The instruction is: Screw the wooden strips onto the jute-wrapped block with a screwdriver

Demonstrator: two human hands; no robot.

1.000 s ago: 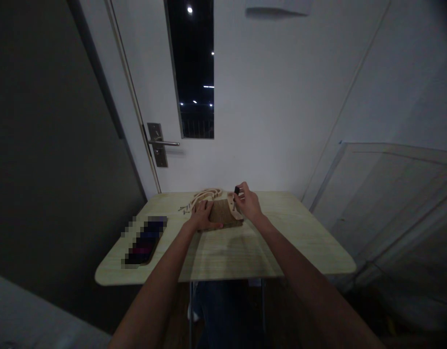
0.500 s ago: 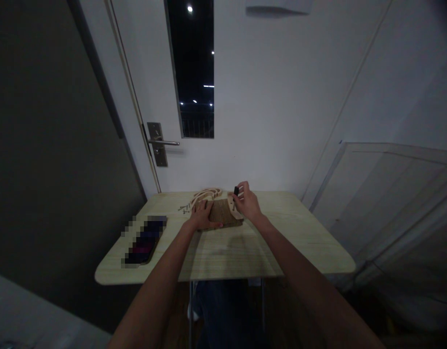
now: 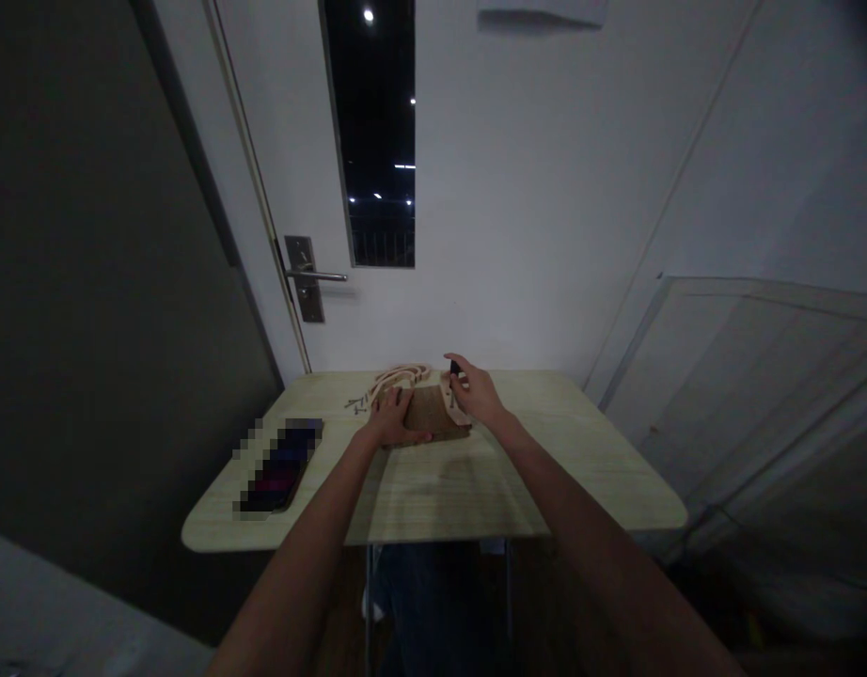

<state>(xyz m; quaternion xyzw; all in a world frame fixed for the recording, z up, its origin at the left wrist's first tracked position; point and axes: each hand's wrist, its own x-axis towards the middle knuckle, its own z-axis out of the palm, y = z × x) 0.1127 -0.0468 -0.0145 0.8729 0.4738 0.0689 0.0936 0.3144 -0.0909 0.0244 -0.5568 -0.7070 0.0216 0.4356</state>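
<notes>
A brown wooden board (image 3: pixel 428 412) lies near the far side of the table. My left hand (image 3: pixel 392 419) rests flat on its left part, fingers spread. Along the board's right edge sits a pale curved wooden piece (image 3: pixel 456 406). My right hand (image 3: pixel 478 390) grips the black handle of a screwdriver (image 3: pixel 454 368), which stands nearly upright with its shaft pointing down at the pale piece. Whether the tip sits in a screw is too small to tell. More pale curved wooden pieces (image 3: pixel 402 372) lie behind my left hand, with several loose screws (image 3: pixel 357 405) to their left.
A phone (image 3: pixel 282 467), partly blurred out, lies on the left of the light wooden table (image 3: pixel 581 470). Behind the table's far edge stands a white door (image 3: pixel 532 235) with a metal handle (image 3: pixel 321 275) and a narrow dark window. My legs (image 3: pixel 433 602) are under the table.
My right hand has shifted slightly left around the screwdriver handle, its index finger now reaching over the top. My left hand and the board stay put.
</notes>
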